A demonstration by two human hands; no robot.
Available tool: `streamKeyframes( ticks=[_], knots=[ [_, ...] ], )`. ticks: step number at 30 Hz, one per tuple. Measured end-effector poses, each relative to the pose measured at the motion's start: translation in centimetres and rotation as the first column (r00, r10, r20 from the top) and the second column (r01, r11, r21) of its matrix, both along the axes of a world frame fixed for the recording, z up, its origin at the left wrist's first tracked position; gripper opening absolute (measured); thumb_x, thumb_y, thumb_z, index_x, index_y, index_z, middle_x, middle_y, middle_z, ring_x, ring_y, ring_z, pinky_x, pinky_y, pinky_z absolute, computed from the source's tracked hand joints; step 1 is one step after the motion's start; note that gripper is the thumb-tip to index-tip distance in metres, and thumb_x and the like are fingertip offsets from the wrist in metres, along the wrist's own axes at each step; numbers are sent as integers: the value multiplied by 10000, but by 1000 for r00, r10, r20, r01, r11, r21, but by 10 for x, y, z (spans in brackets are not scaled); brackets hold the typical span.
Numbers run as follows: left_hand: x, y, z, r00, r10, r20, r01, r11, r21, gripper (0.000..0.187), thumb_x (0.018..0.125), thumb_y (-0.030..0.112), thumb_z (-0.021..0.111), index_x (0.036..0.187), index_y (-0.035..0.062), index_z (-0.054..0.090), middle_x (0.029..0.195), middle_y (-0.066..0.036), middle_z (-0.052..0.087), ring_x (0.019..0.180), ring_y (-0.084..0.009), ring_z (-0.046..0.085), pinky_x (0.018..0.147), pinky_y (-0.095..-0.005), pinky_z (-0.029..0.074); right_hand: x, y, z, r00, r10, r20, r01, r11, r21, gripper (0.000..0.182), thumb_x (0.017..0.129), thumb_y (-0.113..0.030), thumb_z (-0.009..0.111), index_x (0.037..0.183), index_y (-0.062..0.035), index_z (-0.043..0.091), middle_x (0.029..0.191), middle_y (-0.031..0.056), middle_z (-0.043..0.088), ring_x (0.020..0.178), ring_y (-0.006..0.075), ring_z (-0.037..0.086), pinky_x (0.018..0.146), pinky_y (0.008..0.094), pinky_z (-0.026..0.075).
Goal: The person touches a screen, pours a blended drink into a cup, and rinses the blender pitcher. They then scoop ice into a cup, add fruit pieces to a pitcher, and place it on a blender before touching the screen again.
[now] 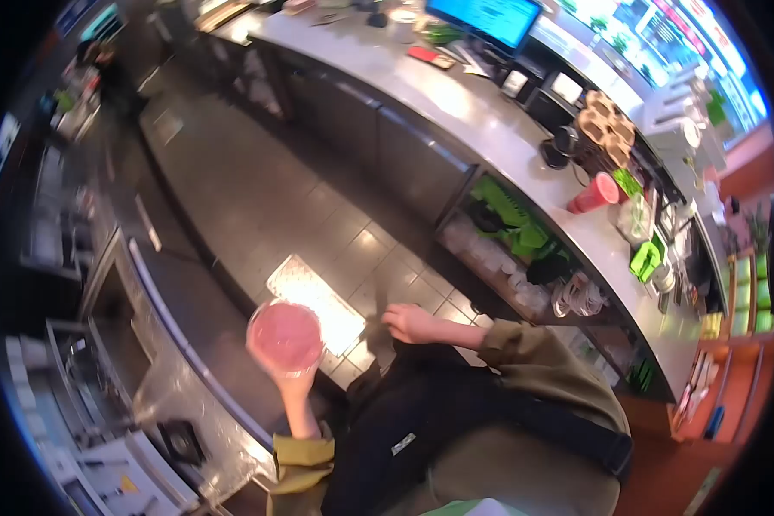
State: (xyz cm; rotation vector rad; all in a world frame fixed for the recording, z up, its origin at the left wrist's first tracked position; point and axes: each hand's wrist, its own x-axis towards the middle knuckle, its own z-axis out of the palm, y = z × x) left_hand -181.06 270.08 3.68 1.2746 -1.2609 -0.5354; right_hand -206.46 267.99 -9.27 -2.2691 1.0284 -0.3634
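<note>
Two hands are at work, and only one carries anything: the left hand (277,365) is raised in front of the person, fingers wrapped from below around a clear cup of pink drink (285,335), held upright with its mouth toward the camera, which I take to be a way of keeping it level over the tiled floor (258,198). The cup hangs just beside the steel counter edge (181,344) on that side, not resting on it. The right hand (408,322) holds nothing; its fingers look loosely curled together near the front of the dark apron (421,421), though the blur keeps me from being sure how far they are closed. Across the aisle runs the long service counter (456,103), with a red cup (595,193) standing on it beside a cluster of brown paper cups (606,129), and stacks of clear cups (490,254) kept on the shelf beneath, within easy reach. A lit screen (483,17) sits at the far end.
</note>
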Motion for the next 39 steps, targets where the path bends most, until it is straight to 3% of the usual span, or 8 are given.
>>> streamKeyframes(
  ticks=[10, 21, 24, 25, 27, 29, 36, 39],
  knots=[
    [-386, -267, -32, 591, -807, 3, 797, 584, -155, 832, 532, 86, 813, 1200, 23, 320, 1209, -141, 433, 1106, -245, 455, 944, -350, 375, -252, 89, -2, 475, -786, -397, 871, 485, 83, 249, 751, -199, 568, 967, -76, 554, 955, 163, 512, 897, 347, 529, 752, 433, 449],
    [-566, -272, -128, 438, -884, -164, 898, 423, 118, 794, 521, 303, 821, 1160, 106, 395, 1001, -114, 588, 944, -275, 582, 799, -351, 476, -231, 166, -21, 205, -856, -475, 929, 17, 371, 298, 760, -207, 572, 1010, -45, 560, 999, 206, 497, 942, 369, 526, 804, 419, 454],
    [-602, -274, -137, -148, -844, -516, 979, -50, -199, 794, 490, 246, 808, 1159, 80, 415, 925, -69, 542, 899, -251, 547, 797, -339, 465, -234, 136, -29, 268, -819, -507, 936, 98, 337, 294, 766, -209, 575, 998, -30, 578, 998, 210, 513, 871, 343, 558, 777, 389, 467],
    [-612, -274, -162, 151, -943, -297, 950, 222, -220, 875, 462, 244, 807, 1209, 67, 388, 1114, -127, 472, 1080, -292, 452, 912, -394, 391, -239, 128, -44, 327, -824, -464, 927, 185, 325, 289, 776, -221, 568, 995, -34, 584, 940, 201, 546, 796, 334, 575, 732, 385, 477],
    [-573, -291, -140, 136, -990, -28, 988, 137, -68, 1050, 460, 293, 816, 1316, 40, 265, 1361, -212, 244, 1277, -348, 236, 1050, -433, 209, -242, 101, -74, 414, -843, -343, 894, 305, 329, 221, 806, -203, 526, 893, -13, 600, 713, 177, 602, 674, 348, 588, 636, 399, 483],
    [-512, -307, -123, 90, -991, -100, 995, 84, 61, 1070, 566, 287, 756, 1369, 12, 104, 1408, -241, 126, 1317, -359, 134, 1077, -427, 127, -241, 46, -93, 344, -809, -476, 646, -163, 745, 221, 783, -188, 526, 849, 2, 617, 741, 193, 614, 701, 345, 609, 632, 409, 489],
    [-118, -422, -220, 712, -691, 130, 619, 704, 348, 539, 764, 300, 579, 1192, 14, 419, 1161, -183, 494, 1108, -326, 462, 915, -409, 393, -166, -304, -140, 828, -360, -430, 554, 410, 725, 240, 781, -204, 522, 859, 1, 621, 769, 194, 617, 727, 348, 609, 656, 409, 490],
    [58, -403, -265, 844, -504, 183, 68, 439, 896, 624, 716, 476, 593, 1087, -17, 505, 1051, -238, 546, 992, -343, 538, 838, -442, 449, -74, -470, -150, 896, -187, -403, 431, 587, 685, 250, 781, -212, 519, 864, 0, 622, 782, 195, 618, 741, 349, 609, 668, 409, 490]
  ],
)
